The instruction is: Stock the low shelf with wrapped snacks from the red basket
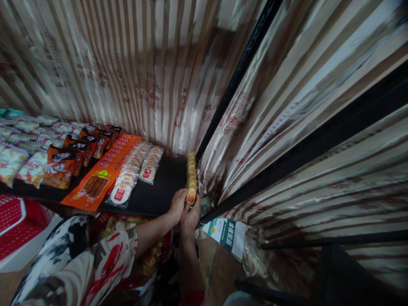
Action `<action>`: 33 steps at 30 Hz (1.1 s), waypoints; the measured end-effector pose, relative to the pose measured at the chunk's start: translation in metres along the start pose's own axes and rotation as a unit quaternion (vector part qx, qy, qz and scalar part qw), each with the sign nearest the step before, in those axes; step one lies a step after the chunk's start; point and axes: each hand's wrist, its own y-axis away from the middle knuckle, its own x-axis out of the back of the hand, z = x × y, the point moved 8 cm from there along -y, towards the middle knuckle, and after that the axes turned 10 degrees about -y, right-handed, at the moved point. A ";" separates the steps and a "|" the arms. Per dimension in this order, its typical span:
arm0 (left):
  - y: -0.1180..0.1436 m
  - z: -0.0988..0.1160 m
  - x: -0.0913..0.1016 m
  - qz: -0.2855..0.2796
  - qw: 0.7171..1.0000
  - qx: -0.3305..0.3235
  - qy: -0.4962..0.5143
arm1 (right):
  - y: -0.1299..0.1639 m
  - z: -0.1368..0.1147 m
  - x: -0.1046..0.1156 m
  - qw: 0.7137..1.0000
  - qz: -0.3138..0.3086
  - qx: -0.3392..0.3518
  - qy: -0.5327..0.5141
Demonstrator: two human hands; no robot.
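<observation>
Several snack rows already fill our black shelf (159,187), with a bare strip left. At its right end, our left hand (177,207) and right hand (190,216) close around the yellow packet row (191,176).

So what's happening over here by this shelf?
A person is crouched at a black shelf lined with snack packets. Both hands meet at its right end: the left hand and the right hand hold the near end of a row of small yellow packets that runs back toward the striped wall. Further left lie clear packs of pale rounds, a line of orange packets and darker bags. A red basket sits below.
</observation>
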 end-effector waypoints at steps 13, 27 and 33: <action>0.000 0.005 0.004 0.008 0.999 -0.018 -0.031 | 0.002 -0.001 -0.007 0.998 -0.033 0.011 0.046; -0.005 -0.008 0.001 -0.037 0.995 -0.013 -0.095 | -0.001 -0.003 -0.008 0.997 -0.024 0.024 0.068; -0.003 -0.011 0.002 -0.039 0.991 -0.021 -0.125 | 0.000 -0.003 -0.008 0.997 -0.022 0.030 0.068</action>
